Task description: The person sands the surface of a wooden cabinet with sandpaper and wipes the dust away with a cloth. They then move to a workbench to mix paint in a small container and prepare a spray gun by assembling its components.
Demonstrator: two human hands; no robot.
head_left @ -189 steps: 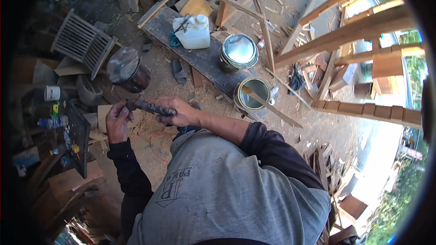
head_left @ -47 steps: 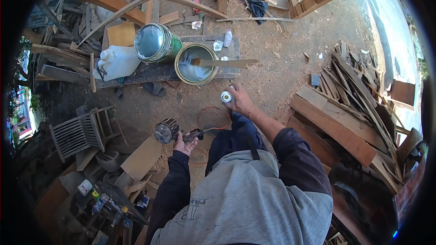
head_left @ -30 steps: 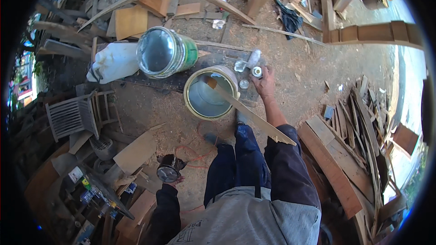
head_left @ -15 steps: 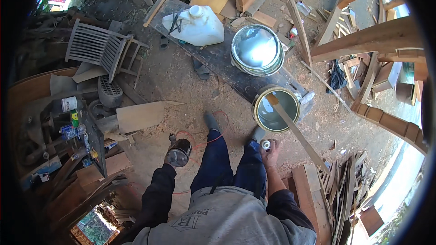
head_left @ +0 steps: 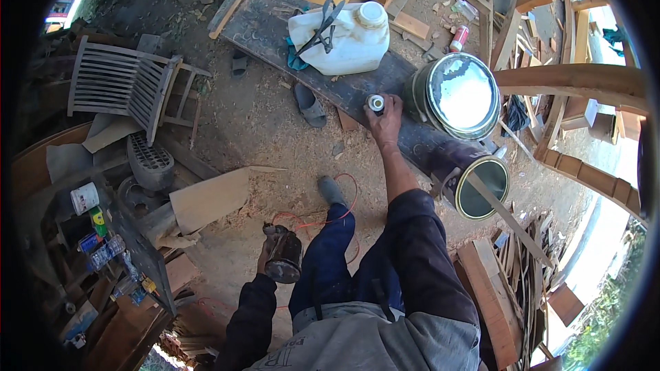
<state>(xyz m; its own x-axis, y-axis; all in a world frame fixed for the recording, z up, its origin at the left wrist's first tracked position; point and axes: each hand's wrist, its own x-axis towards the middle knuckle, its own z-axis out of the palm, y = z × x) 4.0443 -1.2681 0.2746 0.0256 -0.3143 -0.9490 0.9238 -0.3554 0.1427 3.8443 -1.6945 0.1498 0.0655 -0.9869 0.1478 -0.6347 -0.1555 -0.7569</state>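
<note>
Right hand (head_left: 385, 122) has swung from beside the open paint can (head_left: 481, 185) up to the dark plank (head_left: 412, 144), gripping a small capped bottle (head_left: 375, 103) on it. Left hand (head_left: 269, 255) still clutches the dark power tool (head_left: 283, 255) at knee height.

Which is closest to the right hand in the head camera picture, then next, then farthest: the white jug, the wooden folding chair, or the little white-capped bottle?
1. Little bottle, in the right hand on the dark plank.
2. White jug, just up-left on the plank.
3. Wooden chair, far left on the ground.
</note>
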